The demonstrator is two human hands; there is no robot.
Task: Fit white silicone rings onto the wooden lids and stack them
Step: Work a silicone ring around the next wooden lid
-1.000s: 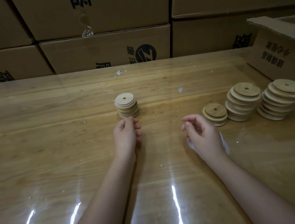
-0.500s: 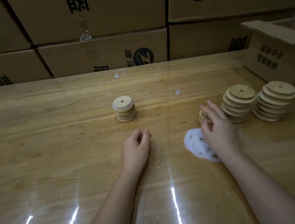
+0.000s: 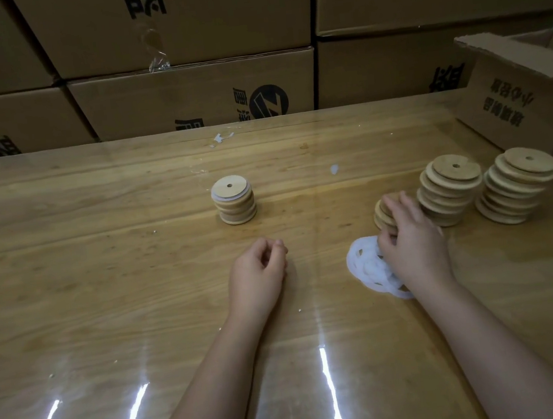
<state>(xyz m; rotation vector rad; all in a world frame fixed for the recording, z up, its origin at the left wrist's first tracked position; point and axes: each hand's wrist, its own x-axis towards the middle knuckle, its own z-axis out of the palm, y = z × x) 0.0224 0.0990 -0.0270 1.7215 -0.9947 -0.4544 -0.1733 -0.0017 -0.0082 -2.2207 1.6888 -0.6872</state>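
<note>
Just rings (image 3: 363,261) under rt hand (image 3: 414,248)

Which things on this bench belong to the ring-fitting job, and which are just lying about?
Job: ringed lid stack; short lid stack under the right hand; taller lid stack; far-right lid stack; white ring pile.
Lying about: open carton, contents hidden; stacked cartons; white scrap.

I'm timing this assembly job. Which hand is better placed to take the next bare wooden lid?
Right. The right hand lies on the short lid stack, beside the white silicone rings. The left hand rests apart on the table, apparently empty.
</note>
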